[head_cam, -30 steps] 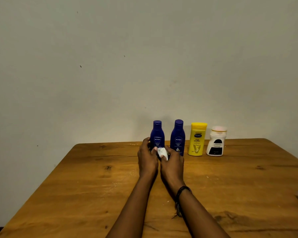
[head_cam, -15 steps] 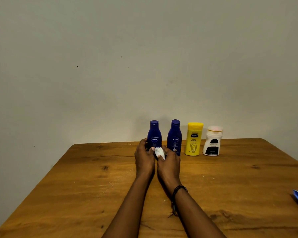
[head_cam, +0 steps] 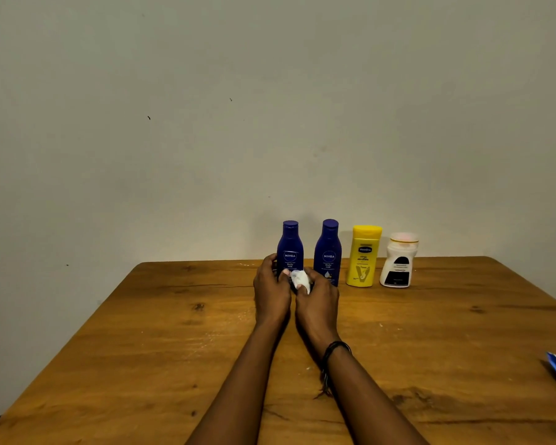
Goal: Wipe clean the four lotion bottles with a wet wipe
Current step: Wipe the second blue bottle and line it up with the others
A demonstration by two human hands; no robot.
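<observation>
Pressing wipe point(head_cam: 299, 279) lower on left Nivea bottle point(head_cam: 290, 248) than before; left hand point(head_cam: 272, 292), right hand point(head_cam: 318, 298) gripping.

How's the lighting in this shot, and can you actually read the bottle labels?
Head view: dim, warm, even light, with soft shadows on the wall behind the bottles. The left dark blue plastic lotion bottle reads Nivea clearly; the yellow plastic bottle and white squat bottle have blurred, illegible small print.
</observation>
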